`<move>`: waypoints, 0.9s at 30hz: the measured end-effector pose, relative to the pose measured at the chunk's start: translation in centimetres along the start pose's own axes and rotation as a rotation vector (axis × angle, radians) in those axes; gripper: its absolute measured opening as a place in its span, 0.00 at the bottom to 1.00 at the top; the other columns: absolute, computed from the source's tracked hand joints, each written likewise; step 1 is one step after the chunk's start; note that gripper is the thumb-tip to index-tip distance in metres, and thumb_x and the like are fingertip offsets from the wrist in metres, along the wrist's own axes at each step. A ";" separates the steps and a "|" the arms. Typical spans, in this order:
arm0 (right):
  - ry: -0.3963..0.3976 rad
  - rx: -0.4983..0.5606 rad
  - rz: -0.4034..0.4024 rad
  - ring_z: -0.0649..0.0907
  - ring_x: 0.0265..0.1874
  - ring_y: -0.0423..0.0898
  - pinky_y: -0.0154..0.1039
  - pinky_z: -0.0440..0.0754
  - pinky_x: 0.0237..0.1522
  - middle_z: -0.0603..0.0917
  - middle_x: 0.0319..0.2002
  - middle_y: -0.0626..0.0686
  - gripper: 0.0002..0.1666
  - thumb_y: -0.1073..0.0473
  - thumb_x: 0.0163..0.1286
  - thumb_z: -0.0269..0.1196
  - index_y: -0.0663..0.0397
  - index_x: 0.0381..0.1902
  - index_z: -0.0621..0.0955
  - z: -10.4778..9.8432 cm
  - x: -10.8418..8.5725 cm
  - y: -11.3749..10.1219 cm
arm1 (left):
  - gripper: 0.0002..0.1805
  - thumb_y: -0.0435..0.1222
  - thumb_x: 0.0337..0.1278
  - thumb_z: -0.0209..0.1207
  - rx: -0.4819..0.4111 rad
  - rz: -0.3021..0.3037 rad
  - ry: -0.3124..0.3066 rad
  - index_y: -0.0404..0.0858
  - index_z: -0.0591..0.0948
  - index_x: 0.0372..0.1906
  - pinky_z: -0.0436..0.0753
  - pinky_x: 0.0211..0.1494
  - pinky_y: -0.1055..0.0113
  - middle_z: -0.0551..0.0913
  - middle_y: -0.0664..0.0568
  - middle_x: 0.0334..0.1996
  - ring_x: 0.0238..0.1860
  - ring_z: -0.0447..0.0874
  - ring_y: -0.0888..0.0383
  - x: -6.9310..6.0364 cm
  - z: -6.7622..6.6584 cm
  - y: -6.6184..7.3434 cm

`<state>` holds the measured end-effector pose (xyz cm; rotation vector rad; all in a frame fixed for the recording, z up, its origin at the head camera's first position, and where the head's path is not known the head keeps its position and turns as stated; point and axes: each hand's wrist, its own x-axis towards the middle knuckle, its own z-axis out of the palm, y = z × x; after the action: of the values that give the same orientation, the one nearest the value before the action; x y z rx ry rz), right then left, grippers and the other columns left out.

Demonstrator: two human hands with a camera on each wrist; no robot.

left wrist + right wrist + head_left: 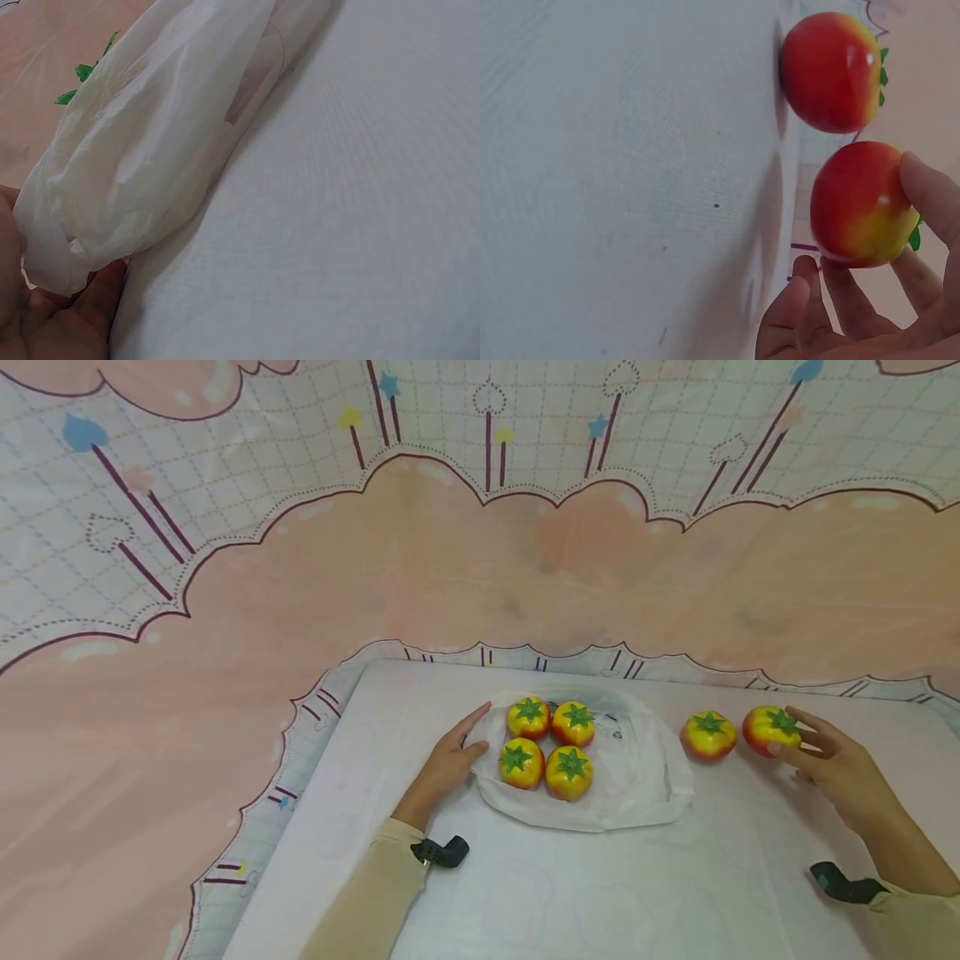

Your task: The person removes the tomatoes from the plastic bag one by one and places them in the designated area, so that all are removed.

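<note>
Several red-and-yellow toy tomatoes [570, 772] with green star-shaped tops sit grouped in the left part of a spread white plastic bag [637, 785]. At the bag's left edge, my left hand [452, 758] holds the thin plastic between thumb and fingers. The left wrist view shows the bag's crumpled side [142, 142] hiding most of the tomatoes, with a green leaf [86, 71] above it. My right hand [843, 768] grips a tomato [862, 206] between thumb and fingers, raised off the table. Left of it, another tomato [708, 736] rests on the table.
A white cloth covers the table [525, 893]. Behind it hangs a pink-and-white patterned backdrop [480, 577]. A black wrist camera [442, 852] is on the left sleeve, and another black wrist camera [846, 885] on the right.
</note>
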<state>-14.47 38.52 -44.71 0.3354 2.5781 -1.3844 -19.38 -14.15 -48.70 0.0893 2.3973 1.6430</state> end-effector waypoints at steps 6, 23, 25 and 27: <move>-0.005 -0.007 0.006 0.58 0.67 0.73 0.21 0.82 0.39 0.47 0.78 0.75 0.51 0.36 0.74 0.59 0.29 0.83 0.45 0.2 -0.1 0.3 | 0.33 0.38 0.73 0.54 -0.010 -0.007 -0.006 0.72 0.65 0.74 0.54 0.84 0.48 0.59 0.66 0.80 0.82 0.51 0.56 -0.2 -0.1 0.1; -0.037 -0.022 -0.003 0.56 0.70 0.78 0.17 0.77 0.34 0.48 0.77 0.77 0.52 0.37 0.73 0.60 0.33 0.84 0.45 0.5 -0.6 0.4 | 0.33 0.38 0.73 0.54 0.003 0.002 -0.003 0.73 0.66 0.74 0.54 0.84 0.48 0.59 0.66 0.79 0.82 0.51 0.56 -0.3 -0.3 -0.3; -0.037 -0.023 -0.002 0.56 0.70 0.78 0.17 0.77 0.34 0.48 0.77 0.77 0.53 0.37 0.73 0.61 0.34 0.84 0.45 0.6 -0.6 0.5 | 0.33 0.38 0.73 0.54 0.003 0.000 -0.004 0.73 0.66 0.74 0.54 0.84 0.48 0.59 0.66 0.79 0.83 0.51 0.56 -0.3 -0.3 -0.4; -0.036 -0.027 0.002 0.56 0.70 0.78 0.24 0.84 0.41 0.47 0.77 0.77 0.53 0.37 0.73 0.60 0.34 0.84 0.45 0.7 -0.7 0.5 | 0.33 0.38 0.73 0.54 0.000 -0.001 -0.008 0.73 0.66 0.74 0.54 0.84 0.48 0.59 0.66 0.79 0.83 0.51 0.56 -0.3 -0.4 -0.4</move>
<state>-13.65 38.12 -45.32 0.3057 2.5638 -1.3413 -19.12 -14.69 -48.94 0.0942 2.3915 1.6387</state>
